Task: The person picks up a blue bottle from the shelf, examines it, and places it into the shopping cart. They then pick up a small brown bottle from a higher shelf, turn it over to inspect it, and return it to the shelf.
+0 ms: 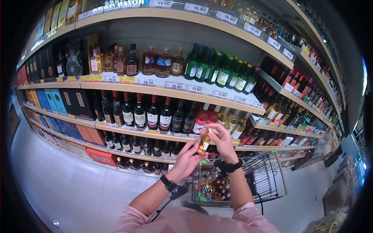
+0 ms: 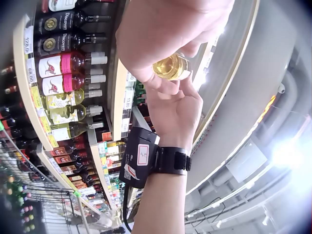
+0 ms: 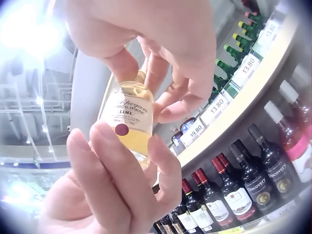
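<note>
A small glass bottle (image 1: 203, 145) of golden-yellow liquid is held up in front of the shelves, between both hands. Its cream label (image 3: 127, 112), seen in the right wrist view, reads LIME and carries a dark red dot. My left hand (image 1: 185, 160) holds the lower part of the bottle with bent fingers and thumb. From above, my right hand (image 1: 222, 144) pinches the bottle's neck, its fingers covering most of the top. The left wrist view shows the round base (image 2: 170, 67) of the bottle between the two hands.
A wire shopping cart (image 1: 281, 173) with several small bottles in it stands below the hands. Shelves ahead bear red wine bottles (image 1: 139, 114), green bottles (image 1: 222, 75) and brown liquor bottles (image 1: 149, 60). Price tags (image 1: 175, 85) line the shelf edges. Tiled floor (image 1: 81, 171) lies at the left.
</note>
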